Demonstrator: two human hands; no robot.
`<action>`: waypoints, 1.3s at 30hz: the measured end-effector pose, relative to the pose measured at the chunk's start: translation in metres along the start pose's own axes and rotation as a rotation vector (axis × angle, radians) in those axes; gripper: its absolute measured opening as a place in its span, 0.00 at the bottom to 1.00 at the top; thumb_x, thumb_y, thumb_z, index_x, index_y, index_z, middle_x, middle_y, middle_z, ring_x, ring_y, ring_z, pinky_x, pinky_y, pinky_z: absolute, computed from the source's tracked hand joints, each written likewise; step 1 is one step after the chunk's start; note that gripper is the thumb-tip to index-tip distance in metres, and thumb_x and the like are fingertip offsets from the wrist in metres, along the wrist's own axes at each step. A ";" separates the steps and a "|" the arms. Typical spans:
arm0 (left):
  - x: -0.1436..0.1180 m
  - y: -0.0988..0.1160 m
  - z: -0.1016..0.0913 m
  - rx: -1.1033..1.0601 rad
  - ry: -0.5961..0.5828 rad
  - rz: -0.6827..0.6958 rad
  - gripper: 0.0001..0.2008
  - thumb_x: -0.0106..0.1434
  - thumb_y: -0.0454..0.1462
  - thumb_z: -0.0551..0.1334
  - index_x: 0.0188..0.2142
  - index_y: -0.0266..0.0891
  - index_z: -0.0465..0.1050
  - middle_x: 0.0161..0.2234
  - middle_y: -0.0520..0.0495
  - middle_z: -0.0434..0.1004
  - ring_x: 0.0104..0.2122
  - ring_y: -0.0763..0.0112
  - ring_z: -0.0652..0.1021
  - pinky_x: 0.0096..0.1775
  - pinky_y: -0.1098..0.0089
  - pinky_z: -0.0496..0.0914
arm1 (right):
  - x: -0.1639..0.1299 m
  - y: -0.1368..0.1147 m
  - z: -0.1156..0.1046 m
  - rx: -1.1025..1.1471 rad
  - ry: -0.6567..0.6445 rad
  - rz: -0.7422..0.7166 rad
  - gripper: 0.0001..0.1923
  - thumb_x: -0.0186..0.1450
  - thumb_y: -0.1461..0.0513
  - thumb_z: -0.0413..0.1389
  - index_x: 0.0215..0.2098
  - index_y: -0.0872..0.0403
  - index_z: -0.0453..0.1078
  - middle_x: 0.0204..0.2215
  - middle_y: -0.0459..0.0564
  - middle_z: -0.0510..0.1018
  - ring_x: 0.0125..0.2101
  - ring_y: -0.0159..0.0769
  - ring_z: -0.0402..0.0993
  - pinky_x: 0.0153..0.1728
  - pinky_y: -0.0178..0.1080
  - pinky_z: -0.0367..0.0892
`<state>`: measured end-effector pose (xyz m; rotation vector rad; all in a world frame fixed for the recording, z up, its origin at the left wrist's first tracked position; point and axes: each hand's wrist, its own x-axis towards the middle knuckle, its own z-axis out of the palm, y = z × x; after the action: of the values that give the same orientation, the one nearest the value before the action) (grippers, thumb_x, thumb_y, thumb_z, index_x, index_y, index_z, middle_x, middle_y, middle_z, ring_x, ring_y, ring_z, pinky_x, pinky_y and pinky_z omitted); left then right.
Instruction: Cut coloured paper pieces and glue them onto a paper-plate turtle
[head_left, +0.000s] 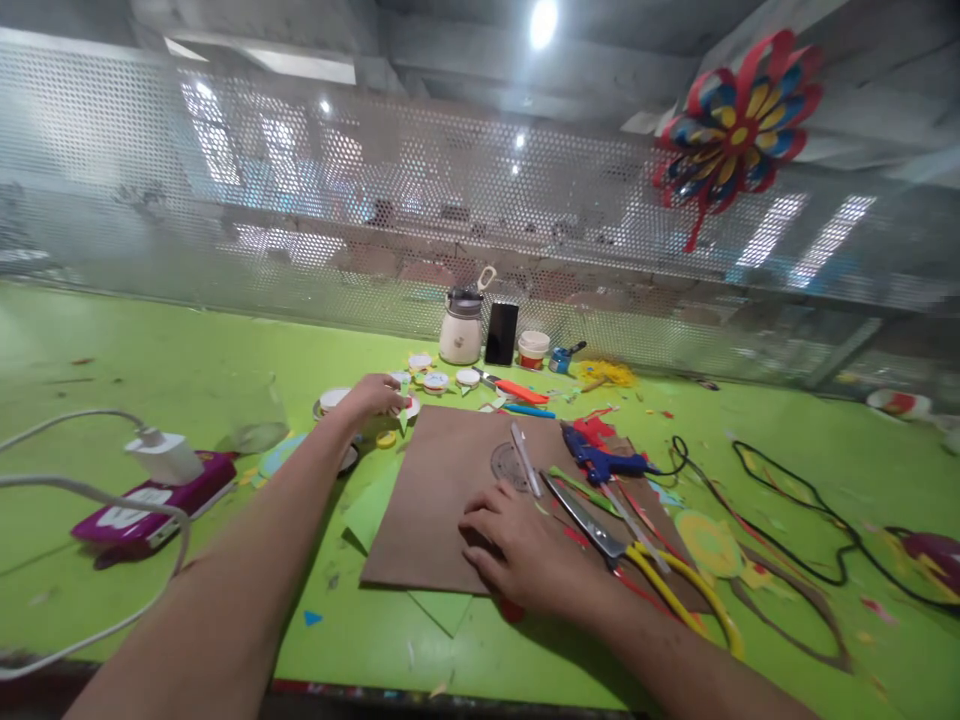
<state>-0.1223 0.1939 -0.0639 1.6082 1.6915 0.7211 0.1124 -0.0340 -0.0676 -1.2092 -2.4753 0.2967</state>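
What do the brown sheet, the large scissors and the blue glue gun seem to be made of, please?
Brown sheet: probably matte cardboard or stiff paper, given its flat, dull face.
Large scissors: the blades look like smooth metal, from their grey sheen; the evenly yellow handles suggest plastic.
Blue glue gun: likely moulded plastic, by its solid colour, though its finish is hard to judge.

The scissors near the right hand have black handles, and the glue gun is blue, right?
Not quite: the scissors near the right hand are yellow-handled, not black-handled, as the head view shows. The glue gun is indeed blue.
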 end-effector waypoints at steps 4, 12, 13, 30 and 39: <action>-0.003 0.004 0.002 0.111 -0.111 -0.050 0.18 0.64 0.41 0.59 0.51 0.38 0.67 0.49 0.42 0.71 0.44 0.62 0.75 0.43 0.56 0.72 | -0.001 0.000 0.002 0.005 0.003 0.001 0.09 0.66 0.62 0.54 0.43 0.54 0.71 0.43 0.51 0.74 0.44 0.40 0.63 0.46 0.42 0.63; -0.004 0.004 -0.001 0.325 -0.111 -0.008 0.18 0.63 0.41 0.60 0.50 0.37 0.68 0.50 0.43 0.71 0.45 0.59 0.74 0.43 0.56 0.72 | 0.001 -0.001 -0.002 -0.004 0.003 -0.001 0.08 0.66 0.62 0.53 0.42 0.54 0.71 0.42 0.52 0.74 0.45 0.40 0.63 0.45 0.42 0.64; -0.005 0.004 -0.002 0.338 -0.108 0.001 0.18 0.63 0.42 0.60 0.50 0.37 0.68 0.50 0.43 0.71 0.45 0.58 0.75 0.43 0.56 0.72 | 0.001 0.000 -0.002 0.001 0.005 0.000 0.08 0.66 0.62 0.54 0.42 0.54 0.72 0.42 0.51 0.74 0.45 0.40 0.63 0.45 0.41 0.64; -0.010 0.001 -0.008 0.380 -0.064 0.105 0.17 0.64 0.41 0.59 0.51 0.39 0.67 0.51 0.42 0.70 0.45 0.61 0.75 0.43 0.56 0.72 | 0.120 -0.001 -0.022 -0.005 -0.090 0.113 0.11 0.65 0.62 0.52 0.40 0.54 0.76 0.34 0.48 0.80 0.34 0.34 0.73 0.34 0.35 0.63; -0.003 -0.006 -0.005 0.416 -0.178 0.095 0.17 0.63 0.41 0.60 0.50 0.39 0.69 0.51 0.43 0.70 0.45 0.60 0.74 0.42 0.58 0.72 | 0.192 0.006 0.038 -0.186 -0.155 0.215 0.14 0.67 0.57 0.54 0.47 0.57 0.68 0.45 0.52 0.74 0.42 0.39 0.73 0.42 0.47 0.70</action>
<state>-0.1297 0.1905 -0.0653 1.9813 1.7183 0.2647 -0.0076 0.1204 -0.0593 -1.5902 -2.5516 0.2287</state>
